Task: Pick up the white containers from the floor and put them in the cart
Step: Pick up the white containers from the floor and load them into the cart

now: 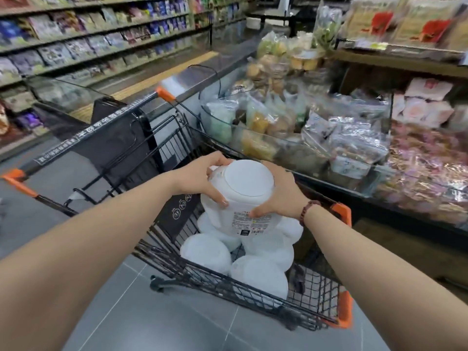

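Left hand (200, 181) and right hand (281, 196), fingers (262, 212) curled round white container (243, 196), label print blurred unreadable, above cart (316, 295)

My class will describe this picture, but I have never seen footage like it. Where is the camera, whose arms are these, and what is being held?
No machine here: the single picture comes from a wide-angle camera worn on a person's head, looking forward and down, so both bare arms are the wearer's own. The left hand and the right hand grip a white plastic container with a round lid and printed label from either side, above a black wire shopping cart with orange corners. More white containers already lie in its basket. The cart stands on a grey tiled floor beside a glass-fronted bin of bagged food.
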Tool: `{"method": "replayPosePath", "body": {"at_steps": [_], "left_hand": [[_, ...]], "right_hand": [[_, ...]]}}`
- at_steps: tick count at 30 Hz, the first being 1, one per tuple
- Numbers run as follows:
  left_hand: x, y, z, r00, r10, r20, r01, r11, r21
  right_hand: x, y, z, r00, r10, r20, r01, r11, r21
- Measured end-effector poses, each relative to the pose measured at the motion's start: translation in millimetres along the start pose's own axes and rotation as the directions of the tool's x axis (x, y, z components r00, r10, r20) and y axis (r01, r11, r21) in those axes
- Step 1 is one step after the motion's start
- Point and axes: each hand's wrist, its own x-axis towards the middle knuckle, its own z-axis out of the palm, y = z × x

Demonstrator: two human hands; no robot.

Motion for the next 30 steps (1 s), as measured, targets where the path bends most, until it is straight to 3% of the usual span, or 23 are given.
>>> {"method": "replayPosePath", "body": {"at_steps": [4, 9, 15, 22, 30], "left_hand": [[15.8, -42.6, -16.3, 0.998, -0.059, 0.032, 0.057, 0.997, 0.051], [35.4, -97.5, -39.9, 0.988, -0.092, 0.123, 0.086, 0.995, 0.051], [69.3, -156.8, -65.7, 0.970, -0.115, 0.214, 0.097, 0.991, 0.093], [109.7, -200.0, -60.0, 0.953, -0.052, 0.299, 0.031, 0.997, 0.074], [126.1, -227.6, -55.6, 0.936, -0.020, 0.350, -0.031, 0.990, 0.139]], "right_hand": [[35.0, 9.7, 41.9, 0.998, 0.039, 0.045, -0.038, 0.999, -0.036], [75.3, 19.6, 91.8, 0.977, 0.193, 0.092, -0.188, 0.980, -0.057], [122.1, 25.3, 142.9, 0.956, 0.286, 0.062, -0.275, 0.951, -0.143], [147.0, 51.3, 188.9, 0.925, 0.381, -0.010, -0.375, 0.907, -0.191], [158.0, 64.8, 212.1, 0.925, 0.378, -0.044, -0.379, 0.901, -0.213]]}}
